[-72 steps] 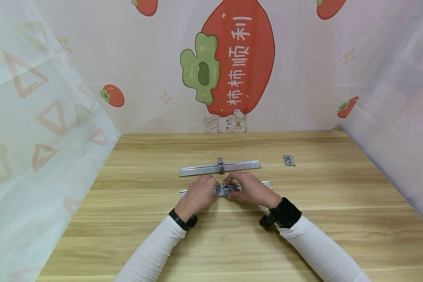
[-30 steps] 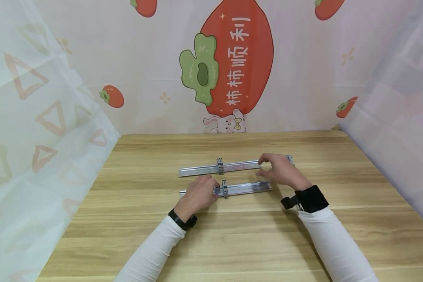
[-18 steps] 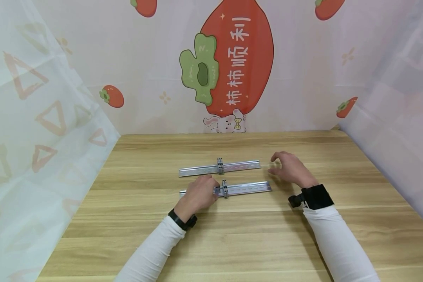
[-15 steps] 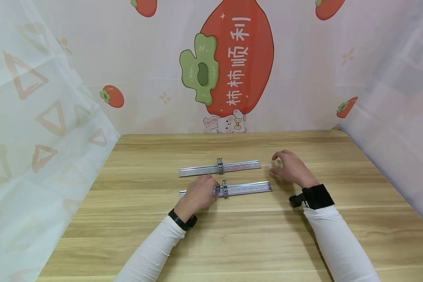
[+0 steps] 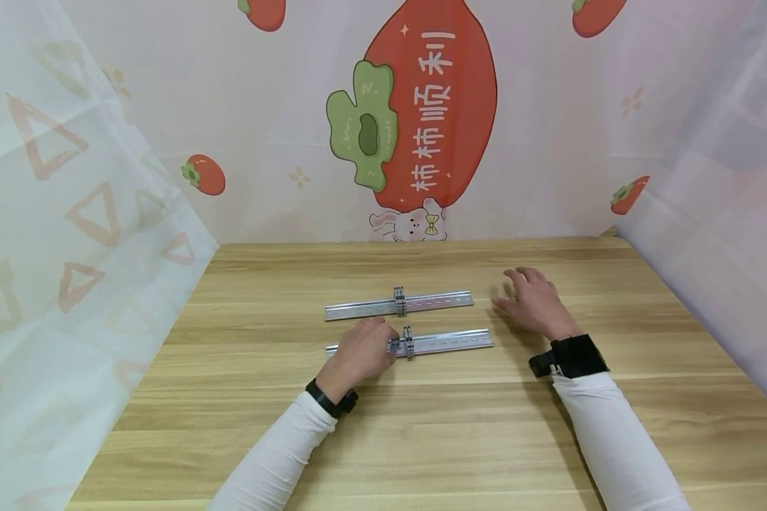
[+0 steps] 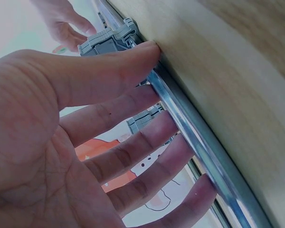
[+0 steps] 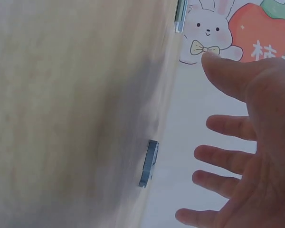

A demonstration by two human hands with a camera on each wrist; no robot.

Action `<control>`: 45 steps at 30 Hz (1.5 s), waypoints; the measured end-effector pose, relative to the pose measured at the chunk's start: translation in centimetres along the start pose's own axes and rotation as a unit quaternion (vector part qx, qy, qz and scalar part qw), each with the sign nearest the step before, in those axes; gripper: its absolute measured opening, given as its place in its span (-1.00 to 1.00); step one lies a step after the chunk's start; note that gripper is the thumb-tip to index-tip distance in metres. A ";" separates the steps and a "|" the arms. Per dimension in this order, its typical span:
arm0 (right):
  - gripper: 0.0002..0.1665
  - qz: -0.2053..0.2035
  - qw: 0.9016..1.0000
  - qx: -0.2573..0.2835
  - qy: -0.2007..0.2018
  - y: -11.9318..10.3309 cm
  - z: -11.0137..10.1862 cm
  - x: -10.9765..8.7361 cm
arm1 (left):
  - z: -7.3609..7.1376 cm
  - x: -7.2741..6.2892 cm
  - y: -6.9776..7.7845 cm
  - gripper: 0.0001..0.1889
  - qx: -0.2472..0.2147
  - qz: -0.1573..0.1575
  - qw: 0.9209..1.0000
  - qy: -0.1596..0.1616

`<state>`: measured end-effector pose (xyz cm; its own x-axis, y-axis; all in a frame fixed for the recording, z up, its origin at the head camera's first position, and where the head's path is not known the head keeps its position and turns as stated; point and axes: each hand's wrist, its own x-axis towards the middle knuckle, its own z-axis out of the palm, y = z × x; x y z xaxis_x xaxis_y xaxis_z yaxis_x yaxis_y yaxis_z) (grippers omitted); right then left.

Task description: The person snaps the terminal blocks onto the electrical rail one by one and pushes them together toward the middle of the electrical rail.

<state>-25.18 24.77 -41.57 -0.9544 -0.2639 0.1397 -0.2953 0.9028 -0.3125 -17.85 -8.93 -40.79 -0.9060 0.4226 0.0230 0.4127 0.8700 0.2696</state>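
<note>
A slotted metal DIN rail (image 5: 450, 341) lies nearer me, with a small grey terminal block group (image 5: 408, 343) clipped across its middle. My left hand (image 5: 358, 355) grips this rail left of the blocks; in the left wrist view the thumb lies along one edge (image 6: 194, 128) and the fingertips meet the other side. My right hand (image 5: 537, 304) hovers at the right, fingers spread and holding nothing. Below it, in the right wrist view, a loose grey terminal block (image 7: 148, 164) lies flat on the table; the hand covers it in the head view.
Behind the near rail, roughly parallel, is a second DIN rail (image 5: 434, 301) carrying its own terminal blocks (image 5: 399, 301). Both sit on a wood-grain table (image 5: 409, 447). A printed cloth (image 5: 537, 142) rises at the table's back edge, with more cloth at both sides.
My right hand has left the near rail's blocks, moved right and away over the loose block, and its fingers have spread. My left hand stays on the near rail.
</note>
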 end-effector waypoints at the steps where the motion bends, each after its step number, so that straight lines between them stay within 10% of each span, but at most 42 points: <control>1: -0.22 0.003 1.000 -0.002 -0.004 0.1 0.0 0.0 | 0.0 0.0 0.0 -0.87 0.000 0.000 1.000 0.001; 45: -0.49 0.013 0.996 -0.049 -0.078 0.4 0.1 -0.6 | -0.1 -0.2 0.1 -0.85 -0.001 -0.003 1.000 -0.002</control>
<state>-24.70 25.26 -41.85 -0.9592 -0.2822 -0.0167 -0.2718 0.9370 -0.2194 -17.69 -8.97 -40.69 -0.9082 0.4182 0.0183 0.4071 0.8721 0.2714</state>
